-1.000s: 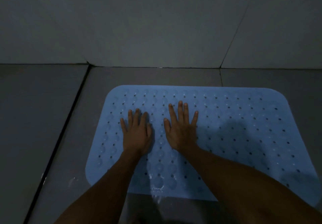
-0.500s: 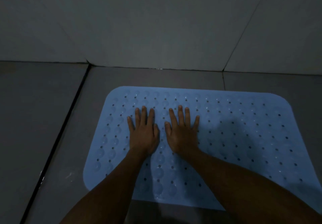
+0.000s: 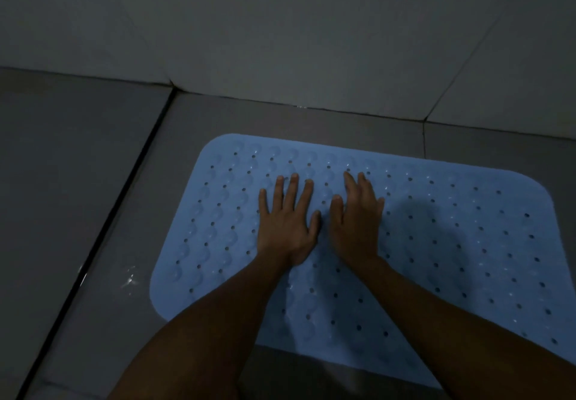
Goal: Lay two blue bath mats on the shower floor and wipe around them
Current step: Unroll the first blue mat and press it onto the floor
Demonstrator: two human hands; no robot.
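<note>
Blue and rubbery, the bath mat (image 3: 436,244) lies flat on the grey shower floor (image 3: 78,181), its far edge close to the foot of the wall (image 3: 280,25) and its left edge well apart from the dark floor joint (image 3: 124,200) that runs diagonally down the left side. Rows of small round holes and raised bumps cover its surface, and its corners are rounded. Only this one mat shows.

Your left hand (image 3: 285,228) rests palm down on the left half of the mat, fingers straight and spread a little, gripping nothing. Your right hand (image 3: 357,222) lies just beside it, also palm down on the mat with straight fingers held closer together, gripping nothing; its thumb sits near the left hand's thumb without clearly touching it. Both bare forearms reach in from the bottom of the view, crossing the mat's near edge.

A shadow (image 3: 414,222) falls on the mat just right of your right hand. On the floor beside the mat's lower left corner you can see a small glint of wet (image 3: 131,278). The wall is made of large pale tiles with thin seams, and the whole scene is dim
</note>
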